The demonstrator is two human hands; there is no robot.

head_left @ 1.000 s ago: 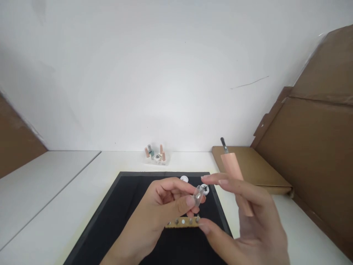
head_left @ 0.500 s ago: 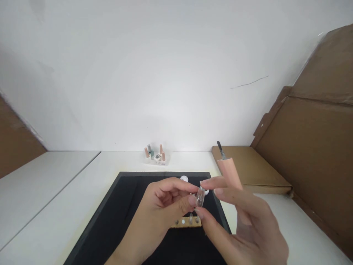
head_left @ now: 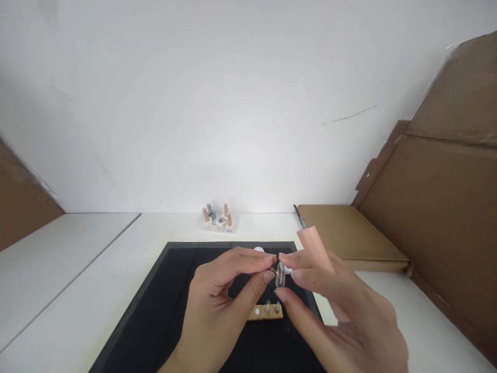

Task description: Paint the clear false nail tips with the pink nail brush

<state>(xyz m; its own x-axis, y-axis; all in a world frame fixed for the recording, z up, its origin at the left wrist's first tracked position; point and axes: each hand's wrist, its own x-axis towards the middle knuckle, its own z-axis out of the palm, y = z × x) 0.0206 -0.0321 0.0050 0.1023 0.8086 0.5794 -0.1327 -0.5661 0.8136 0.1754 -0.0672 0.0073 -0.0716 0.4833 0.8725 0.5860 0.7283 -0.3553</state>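
Two bare hands meet over a black mat (head_left: 155, 305), and between them I can see a clear nail tip (head_left: 280, 275): small, see-through, shiny, a slim rounded oval. It stands almost upright, its long axis running up and down, the right hand's (head_left: 345, 311) thumb at the lower end and forefinger at the upper. The same hand has a nail polish brush (head_left: 316, 251) tucked among its fingers. That one has a smooth, matte peach handle, straight and tube-like; it leans left, the dark bristles uppermost, the lower part hidden by the fingers.

The left hand (head_left: 217, 305) is pinched narrow, thumb to forefinger, on a thin piece (head_left: 273, 270) just beside the tip; it's too small for me to make out.

Below the hands, a tan strip (head_left: 263, 312) with a rough-looking edge lies on the mat, carrying little clear pieces. Behind, peach-capped bottles (head_left: 229, 220) sit by the white wall (head_left: 248, 114), and a flat cardboard box (head_left: 357, 233) lies right.
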